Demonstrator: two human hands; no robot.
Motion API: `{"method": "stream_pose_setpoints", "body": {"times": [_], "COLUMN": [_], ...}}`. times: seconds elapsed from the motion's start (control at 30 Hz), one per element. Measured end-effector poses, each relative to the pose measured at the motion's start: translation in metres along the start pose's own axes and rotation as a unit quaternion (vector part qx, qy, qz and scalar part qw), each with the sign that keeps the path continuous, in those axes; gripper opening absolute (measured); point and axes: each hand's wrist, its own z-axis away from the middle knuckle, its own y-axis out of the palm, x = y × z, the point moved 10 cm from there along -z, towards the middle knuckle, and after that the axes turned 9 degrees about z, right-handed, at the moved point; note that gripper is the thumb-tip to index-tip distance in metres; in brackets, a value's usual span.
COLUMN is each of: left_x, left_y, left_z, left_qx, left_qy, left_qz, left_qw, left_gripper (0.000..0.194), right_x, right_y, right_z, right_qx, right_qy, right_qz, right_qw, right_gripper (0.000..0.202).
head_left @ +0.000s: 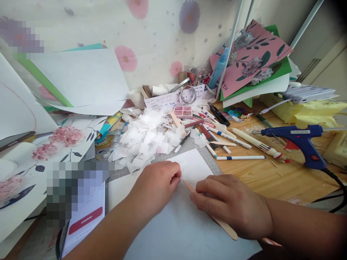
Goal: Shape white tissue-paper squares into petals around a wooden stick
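A white paper sheet point(159, 224) lies under both hands at the front. My right hand point(230, 204) has its fingers wrapped round a flat wooden stick point(227, 230), whose pointed tip reaches toward the left hand. My left hand point(159, 182) is closed just left of that tip, with thumb and fingers pressed together; what they pinch, if anything, is too small to make out. Beyond the hands sits a heap of torn white paper pieces point(143, 135).
A blue glue gun point(300, 135) stands at the right, its cord trailing to the edge. Markers point(241, 157) and sticks are strewn behind the right hand. A phone point(86, 213) lies at the left. Flowered pink paper point(252, 59) leans at the back right.
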Motion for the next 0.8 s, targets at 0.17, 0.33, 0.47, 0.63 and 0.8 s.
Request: {"method": "stream_pose_setpoints", "body": {"times": [0.17,0.33,0.47,0.63,0.8], "left_x": [-0.001,0.0,0.001,0.002,0.003], "left_y": [-0.007,-0.003,-0.003,-0.004,-0.003], "left_z": [-0.003,-0.005,-0.006,-0.006,-0.005], "left_qx": [-0.047,-0.038,-0.036,-0.035,-0.025], "left_qy": [0.014,0.016,0.014,0.015,0.003], "left_qz": [0.006,0.037,0.039,0.03,0.0], "left_qw": [0.999,0.998,0.999,0.999,1.0], "left_gripper": [0.017,0.017,0.016,0.016,0.017], "right_x": [-0.001,-0.002,-0.003,0.0,0.002], "right_y": [0.002,0.003,0.007,0.011,0.015], "right_z": [-0.003,-0.006,-0.008,-0.011,-0.017], "right_qx": [0.002,-0.001,0.01,0.018,0.032], "right_qy": [0.009,0.02,0.031,0.018,0.016], "right_qz": [0.01,0.008,0.015,0.036,0.041], "right_qw": [1.0,1.0,0.999,0.999,0.999], "right_gripper": [0.023,0.029,0.026,0.021,0.021]}}
